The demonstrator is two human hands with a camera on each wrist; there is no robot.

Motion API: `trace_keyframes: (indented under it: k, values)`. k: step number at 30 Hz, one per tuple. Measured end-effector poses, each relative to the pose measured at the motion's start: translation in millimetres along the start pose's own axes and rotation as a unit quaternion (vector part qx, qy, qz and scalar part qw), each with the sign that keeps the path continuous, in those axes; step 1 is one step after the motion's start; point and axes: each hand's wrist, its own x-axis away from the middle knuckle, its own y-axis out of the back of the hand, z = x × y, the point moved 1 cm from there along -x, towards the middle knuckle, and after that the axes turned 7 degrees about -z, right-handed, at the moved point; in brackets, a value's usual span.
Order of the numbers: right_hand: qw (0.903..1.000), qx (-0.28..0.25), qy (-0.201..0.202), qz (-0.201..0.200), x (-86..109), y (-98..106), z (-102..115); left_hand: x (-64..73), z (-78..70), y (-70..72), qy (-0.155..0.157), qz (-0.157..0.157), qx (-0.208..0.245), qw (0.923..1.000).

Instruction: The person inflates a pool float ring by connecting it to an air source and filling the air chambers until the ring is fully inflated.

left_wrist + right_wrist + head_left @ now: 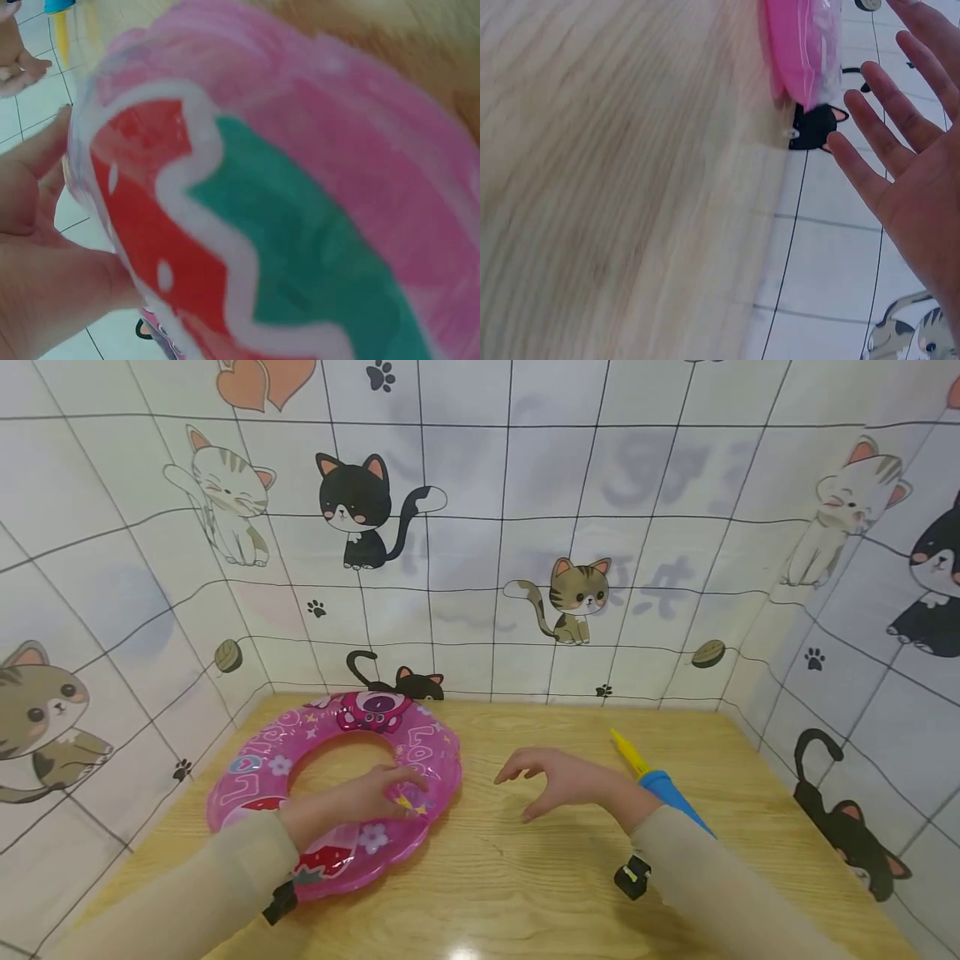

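Observation:
A pink inflatable swim ring (442,768) with printed flowers, strawberries and a bear lies on the left of the table. Over its right side is my left hand (363,797), its fingers loosely bent at the ring's surface; the left wrist view has the thumb and fingers beside the strawberry print (187,217). My right hand (566,781) is held above the table to the right of the ring, fingers spread and nothing in them. Behind the right wrist lies a blue air pump (667,793) with a yellow nozzle (628,752), partly hidden by the sleeve.
The wooden table (517,877) meets a tiled-pattern wall (465,552) printed with cartoon cats at the back, with more such wall on both sides. A small black wrist camera (632,877) hangs below the right sleeve, another black device (281,903) below the left.

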Motion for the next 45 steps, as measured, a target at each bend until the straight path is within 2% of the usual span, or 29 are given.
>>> trace_keyframes:
  k: [3, 9, 15, 18, 24, 30, 37, 39, 45]
  values:
    - [0.9999, -0.009, -0.003, 0.009, -9.4, -12.3, 1.6, 0.0, -0.3, -2.5, -0.011, -0.01, 0.033, 0.9993]
    - [0.9998, -0.008, 0.013, 0.014, -25.0, -36.6, 4.7, -2.1, 0.0, -11.3, -0.074, -0.017, 0.085, 0.9935]
    - [0.9986, 0.005, 0.05, -0.02, -31.1, -49.7, 12.2, 2.9, -10.4, -19.3, -0.089, -0.021, 0.102, 0.9906]
    - [0.9975, 0.016, 0.052, -0.044, -28.1, -52.0, 13.9, 2.2, -18.2, -24.2, -0.096, -0.025, 0.108, 0.9892]
    - [0.9927, 0.065, 0.045, -0.091, -24.3, -55.5, 19.3, 1.6, -30.5, -32.2, -0.089, -0.042, 0.128, 0.9869]
    - [0.9903, 0.093, 0.023, -0.1, -18.9, -57.9, 22.7, 0.3, -36.5, -41.3, -0.077, -0.049, 0.129, 0.9874]
    - [0.9839, 0.126, 0.042, -0.119, -10.8, -55.7, 25.7, 0.7, -45.0, -46.7, -0.067, -0.053, 0.148, 0.9853]
    - [0.9831, 0.124, 0.05, -0.125, -8.0, -54.4, 25.3, 0.3, -47.2, -48.4, -0.06, -0.061, 0.148, 0.9853]
    - [0.9835, 0.088, 0.065, -0.144, -0.4, -50.7, 24.5, -1.3, -50.4, -54.3, -0.011, -0.087, 0.122, 0.9886]
